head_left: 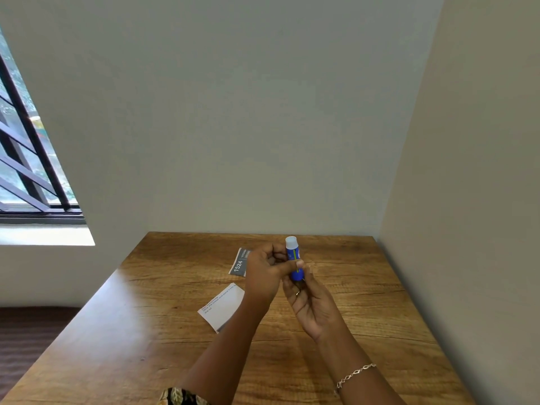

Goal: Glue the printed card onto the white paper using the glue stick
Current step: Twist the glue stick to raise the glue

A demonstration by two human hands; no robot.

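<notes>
Nearest to my view, a patterned sleeve (181, 397) edges the left forearm at the bottom of the frame. A thin chain bracelet (355, 374) sits on the right wrist beside it. Both arms reach forward and meet at the glue stick (293, 258), which I take as my reference. It is a blue tube held upright above the wooden table (380, 302), with its white cap (291, 242) on top. My left hand (267, 271) comes in from the left of the glue stick, fingers curled, thumb laid across the blue barrel. My right hand (311, 301) sits just below the glue stick, palm turned up toward me, and grips the tube's lower end. A ring (297, 293) shows on one finger, though the tube hides the fingertips, so I cannot say exactly how they wrap the base. The two hands are together, both holding the one tube. Left of the glue stick and partly behind the left hand, the printed card (239, 264) lies flat on the table, grey with "1524" readable. Below and left of the glue stick, nearer me, the white paper (223, 306) lies flat, with a few lines of small print and one corner under the left forearm. Far to the left of the glue stick, a barred window (26, 159) opens in the wall.
</notes>
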